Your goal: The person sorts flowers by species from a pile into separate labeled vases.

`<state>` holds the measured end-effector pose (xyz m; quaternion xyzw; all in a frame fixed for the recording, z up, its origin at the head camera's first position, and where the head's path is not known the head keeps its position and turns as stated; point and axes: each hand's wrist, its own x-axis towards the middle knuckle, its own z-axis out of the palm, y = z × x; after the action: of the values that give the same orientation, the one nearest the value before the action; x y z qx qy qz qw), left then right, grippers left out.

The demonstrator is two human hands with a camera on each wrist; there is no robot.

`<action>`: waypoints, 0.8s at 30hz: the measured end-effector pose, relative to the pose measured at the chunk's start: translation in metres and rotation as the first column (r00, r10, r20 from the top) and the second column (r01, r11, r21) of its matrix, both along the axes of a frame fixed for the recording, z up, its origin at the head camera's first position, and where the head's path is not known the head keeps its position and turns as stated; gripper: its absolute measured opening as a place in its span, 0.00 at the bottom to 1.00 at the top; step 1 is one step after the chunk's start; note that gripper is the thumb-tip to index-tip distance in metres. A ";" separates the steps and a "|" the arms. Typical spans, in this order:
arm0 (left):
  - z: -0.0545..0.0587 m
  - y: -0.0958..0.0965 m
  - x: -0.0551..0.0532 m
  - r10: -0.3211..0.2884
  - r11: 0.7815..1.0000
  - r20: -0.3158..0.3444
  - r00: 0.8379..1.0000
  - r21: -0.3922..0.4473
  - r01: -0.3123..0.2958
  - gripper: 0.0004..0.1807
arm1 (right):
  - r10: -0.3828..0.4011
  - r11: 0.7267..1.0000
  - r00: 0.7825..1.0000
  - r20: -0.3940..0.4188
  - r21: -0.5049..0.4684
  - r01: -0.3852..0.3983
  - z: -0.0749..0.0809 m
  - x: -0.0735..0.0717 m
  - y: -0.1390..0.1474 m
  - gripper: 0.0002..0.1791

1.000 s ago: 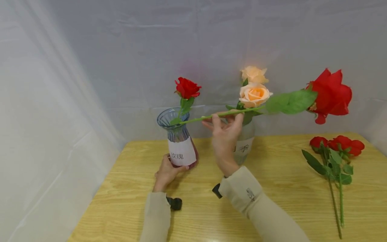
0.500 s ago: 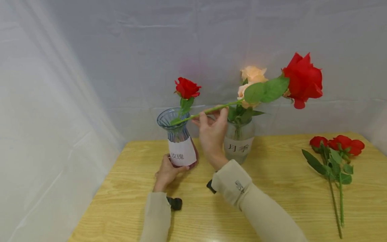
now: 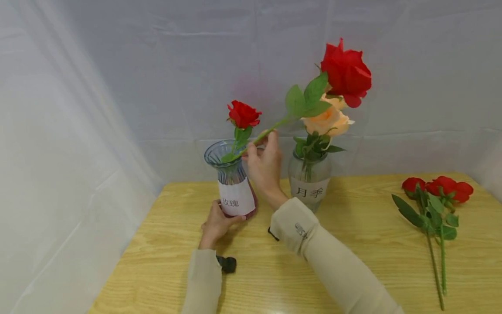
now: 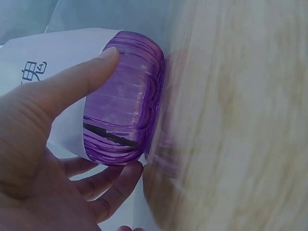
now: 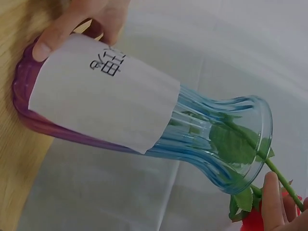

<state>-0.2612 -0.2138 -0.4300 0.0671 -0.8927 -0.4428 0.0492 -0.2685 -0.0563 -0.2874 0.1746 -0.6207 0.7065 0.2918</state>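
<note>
The right hand (image 3: pixel 266 168) had its fingers pinched together on the stem of a long red rose (image 3: pixel 315 93), which leaned up and to the right, its lower stem inside the mouth of the ribbed blue-and-purple glass vase (image 3: pixel 231 176). The left hand (image 3: pixel 218 222) curved its fingers and thumb round that vase's base on the desk (image 3: pixel 372 226). A shorter red rose (image 3: pixel 244 114) stood in it. Near it, a clear glass vase (image 3: pixel 299 169) held peach roses (image 3: pixel 326 122); more red roses (image 3: pixel 435 218) lay well to the right.
</note>
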 end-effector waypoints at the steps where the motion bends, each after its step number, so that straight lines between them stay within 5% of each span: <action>1: -0.001 0.000 0.000 -0.001 1.000 0.000 1.000 -0.001 0.001 0.45 | 0.002 1.000 1.000 0.006 0.022 -0.003 0.000 -0.001 0.000 0.05; 11: -0.002 -0.002 -0.001 -0.013 1.000 -0.004 1.000 -0.006 0.013 0.45 | -0.033 0.963 0.994 0.104 0.268 0.004 0.004 -0.004 0.000 0.09; 24: -0.002 -0.002 0.000 -0.015 1.000 0.001 1.000 -0.004 0.015 0.44 | -0.124 0.832 0.976 0.179 0.554 0.004 0.007 -0.014 0.001 0.15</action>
<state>-0.2613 -0.2158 -0.4322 0.0608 -0.8941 -0.4415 0.0455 -0.2827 -0.0552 -0.2806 0.1554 -0.8301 0.5020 0.1864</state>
